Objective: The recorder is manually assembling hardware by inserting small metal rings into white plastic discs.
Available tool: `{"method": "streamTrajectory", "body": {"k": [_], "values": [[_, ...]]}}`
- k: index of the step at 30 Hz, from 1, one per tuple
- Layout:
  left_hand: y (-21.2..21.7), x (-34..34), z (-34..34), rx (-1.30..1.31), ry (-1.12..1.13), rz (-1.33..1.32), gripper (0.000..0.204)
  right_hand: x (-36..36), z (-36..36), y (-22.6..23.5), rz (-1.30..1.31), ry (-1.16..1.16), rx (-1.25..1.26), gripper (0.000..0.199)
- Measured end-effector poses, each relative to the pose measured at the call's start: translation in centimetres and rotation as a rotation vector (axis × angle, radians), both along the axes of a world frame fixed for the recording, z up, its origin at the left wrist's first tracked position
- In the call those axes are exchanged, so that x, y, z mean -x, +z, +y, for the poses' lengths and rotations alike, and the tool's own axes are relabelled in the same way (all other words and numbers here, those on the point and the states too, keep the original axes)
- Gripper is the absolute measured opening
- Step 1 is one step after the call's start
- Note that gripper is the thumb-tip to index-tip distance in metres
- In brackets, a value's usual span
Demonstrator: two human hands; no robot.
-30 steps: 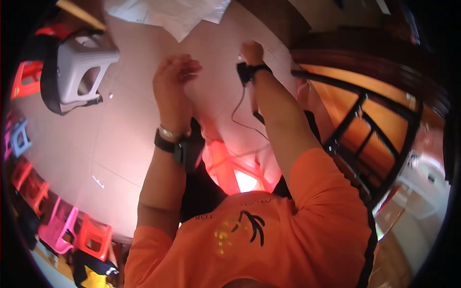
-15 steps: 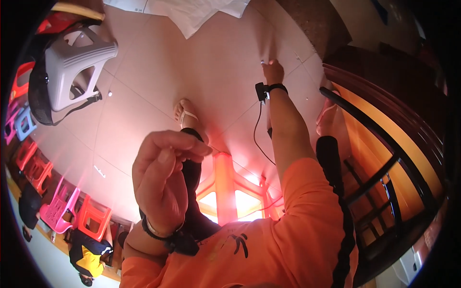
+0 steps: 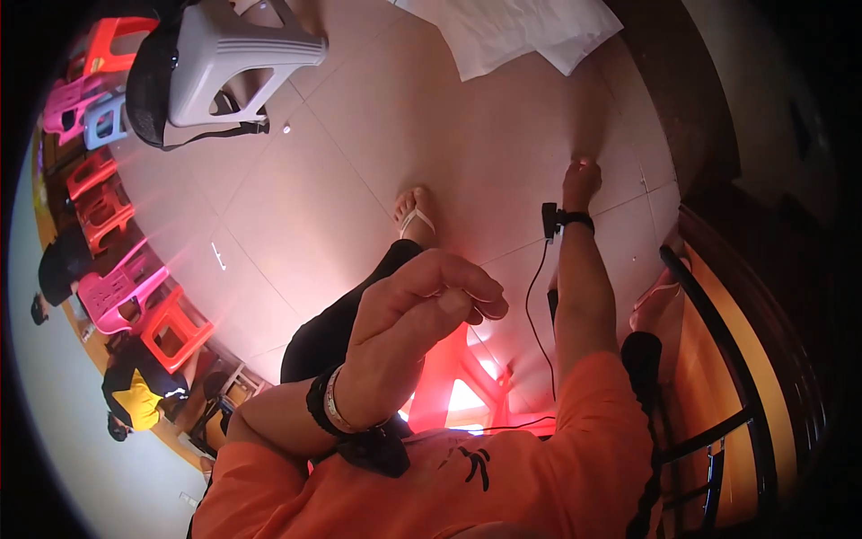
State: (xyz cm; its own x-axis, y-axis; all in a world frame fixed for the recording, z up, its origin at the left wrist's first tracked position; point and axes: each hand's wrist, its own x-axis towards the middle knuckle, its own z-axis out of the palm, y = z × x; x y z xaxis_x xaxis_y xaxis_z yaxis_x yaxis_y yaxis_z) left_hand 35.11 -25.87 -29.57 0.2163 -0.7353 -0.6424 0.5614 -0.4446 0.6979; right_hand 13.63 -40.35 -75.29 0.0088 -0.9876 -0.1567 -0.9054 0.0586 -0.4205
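My left hand (image 3: 409, 337) is raised in front of my body, with a bracelet and a black strap at its wrist. Its fingers curl in and press against the thumb; whatever may lie between them is hidden. Farther off to the right, my right hand (image 3: 583, 184) reaches out low over the tiled floor (image 3: 359, 108), fingers closed. A bright spot shows at its fingertips, too small to name. On the right wrist sits a black device (image 3: 550, 218) with a dark cable (image 3: 530, 305) trailing back toward my body.
A white sheet (image 3: 516, 36) lies at the far side. At the upper left stands a grey stool (image 3: 242, 54) with a black bag (image 3: 151, 81). Small white bits (image 3: 286, 129) lie on the floor. A black metal frame (image 3: 741, 341) is at right. A lit red stool (image 3: 444, 377) stands beneath me.
The view has turned, so the floor and stools sit farther right. My left hand has moved right, its fingers and thumb now closer together. My right hand has drawn a little nearer my body.
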Motion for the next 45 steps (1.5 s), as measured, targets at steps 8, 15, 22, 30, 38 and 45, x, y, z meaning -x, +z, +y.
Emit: {"method": "streamTrajectory", "body": {"k": [8, 15, 22, 30, 38, 45], "values": [[0.1, -0.2, 0.0, 0.011, 0.003, -0.002, 0.029, -7.3, -1.6, 3.8, -1.411, -0.341, -0.813, 0.016], [0.2, -0.1, 0.0, 0.002, 0.006, -0.003, 0.029, -15.5, -4.2, 7.9, -1.640, -0.274, -1.060, 0.017], [0.0, -0.3, -0.2, 0.008, 0.010, 0.009, 0.029, -16.8, -4.4, 3.2, -0.740, 0.373, -0.255, 0.035], [0.0, -0.7, 0.5, 0.065, -0.002, 0.047, 0.025, -17.8, -7.4, 8.9, -1.121, 0.101, -0.936, 0.029], [-0.3, -0.6, 0.3, 0.035, -0.063, -0.017, 0.025, -18.7, -7.0, 9.6, -1.219, -0.049, -0.942, 0.031], [0.5, -0.6, 0.2, 0.052, -0.026, 0.040, 0.024, -18.3, -7.8, 16.6, -1.274, 0.177, -0.882, 0.029]]}}
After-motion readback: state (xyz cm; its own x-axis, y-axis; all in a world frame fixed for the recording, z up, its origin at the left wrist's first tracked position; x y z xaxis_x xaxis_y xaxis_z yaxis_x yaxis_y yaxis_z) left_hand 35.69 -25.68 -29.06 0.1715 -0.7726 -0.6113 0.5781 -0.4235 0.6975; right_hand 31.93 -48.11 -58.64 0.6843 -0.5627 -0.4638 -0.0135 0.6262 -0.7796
